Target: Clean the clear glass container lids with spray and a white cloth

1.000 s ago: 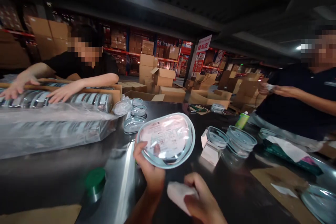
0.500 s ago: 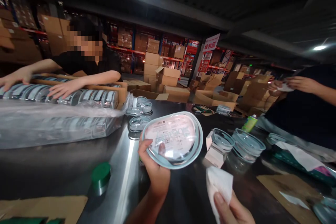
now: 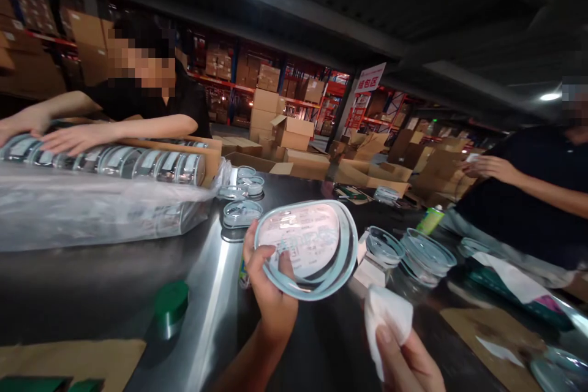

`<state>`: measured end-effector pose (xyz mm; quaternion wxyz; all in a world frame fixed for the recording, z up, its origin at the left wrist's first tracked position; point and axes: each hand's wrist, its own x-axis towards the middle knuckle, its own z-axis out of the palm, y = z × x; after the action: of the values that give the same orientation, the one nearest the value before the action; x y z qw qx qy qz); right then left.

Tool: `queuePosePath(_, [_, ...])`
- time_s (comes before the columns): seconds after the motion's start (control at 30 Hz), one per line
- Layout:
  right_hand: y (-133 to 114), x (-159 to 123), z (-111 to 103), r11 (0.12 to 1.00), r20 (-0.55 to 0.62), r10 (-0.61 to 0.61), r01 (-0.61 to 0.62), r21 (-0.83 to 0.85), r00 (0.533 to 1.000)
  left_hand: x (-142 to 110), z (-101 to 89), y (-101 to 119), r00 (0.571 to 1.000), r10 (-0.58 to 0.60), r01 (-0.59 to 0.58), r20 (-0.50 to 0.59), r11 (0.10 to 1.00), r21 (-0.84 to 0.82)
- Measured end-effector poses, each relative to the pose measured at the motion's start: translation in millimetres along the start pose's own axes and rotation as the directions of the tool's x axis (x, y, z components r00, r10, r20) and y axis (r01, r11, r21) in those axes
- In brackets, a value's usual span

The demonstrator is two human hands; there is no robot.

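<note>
My left hand (image 3: pixel 271 285) grips the lower left edge of a clear rounded lid (image 3: pixel 301 239) with a pale blue rim. The lid is tilted up toward me, and a pinkish-white printed sheet shows on or through it. Lower right, my right hand (image 3: pixel 404 355) pinches a folded white tissue (image 3: pixel 390 315), apart from the lid. Just behind the tissue stand a small white box (image 3: pixel 374 272) and a stack of clear containers with pale blue rims (image 3: pixel 427 257).
At left, a co-worker's hands rest on a row of blue-rimmed lids (image 3: pixel 119 159) in a carton beside plastic wrapping (image 3: pixel 92 211). A green-capped jar (image 3: pixel 171 306) stands on the dark table (image 3: pixel 114 282). Cardboard (image 3: pixel 487 331) lies at right, near another person.
The lid has turned slightly in my left hand, and its fingers have shifted on the edge. The co-worker's hands at left have moved leftward along the row.
</note>
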<state>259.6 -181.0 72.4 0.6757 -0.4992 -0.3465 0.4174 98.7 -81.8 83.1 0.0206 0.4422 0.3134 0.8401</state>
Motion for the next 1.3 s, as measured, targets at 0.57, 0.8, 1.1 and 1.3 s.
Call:
queuePosePath(0.57, [3, -3, 49, 0.963, 0.294, -0.001, -0.078, 0.256, 0.956, -23, 5.9, -4, 0.986, -0.162, 0.164, 0.030, 0.983, -0.081])
queuePosePath(0.8, [-2, 1, 40, 0.956, 0.300, -0.048, -0.043, 0.290, 0.953, -29, 8.0, -8, 0.981, -0.108, 0.130, 0.164, 0.983, -0.131])
queuePosePath(1.1, [-9, 4, 21, 0.849, 0.544, -0.016, -0.276, 0.450, 0.839, -30, 12.1, 11, 0.980, 0.109, -0.096, 0.168, 0.992, -0.082])
queuePosePath(1.3, [-1, 5, 10, 0.666, 0.770, -0.098, -0.533, 0.522, 0.631, -50, 12.1, 8, 0.971, -0.033, 0.060, 0.238, 0.992, -0.107])
